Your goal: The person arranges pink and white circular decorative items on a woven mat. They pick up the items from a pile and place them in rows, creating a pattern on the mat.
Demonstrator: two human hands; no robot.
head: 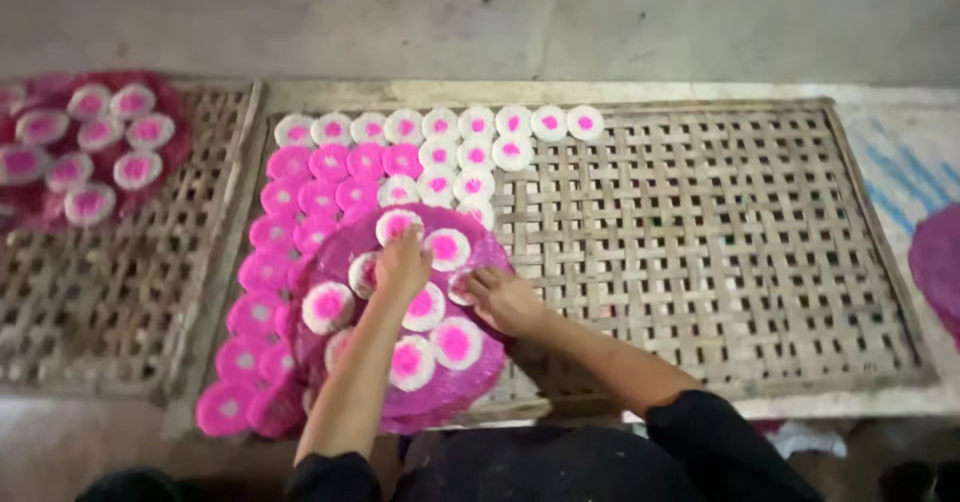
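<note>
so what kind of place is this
Probably a small handmade-food workshop, at the drying stage. Woven bamboo racks sit low, rows of pink and white round cakes cover one, and both hands, left and right, work over a pink tray.

My left hand [402, 265] is covering part of the round pink tray [415, 402] and whatever my fingers are pinching. My right hand [505, 300] is hiding the edge of one white disc [461, 287]. A pink shape [938, 262] is running off the frame's right edge; a second tray [170, 142] is blurring at upper left.
</note>
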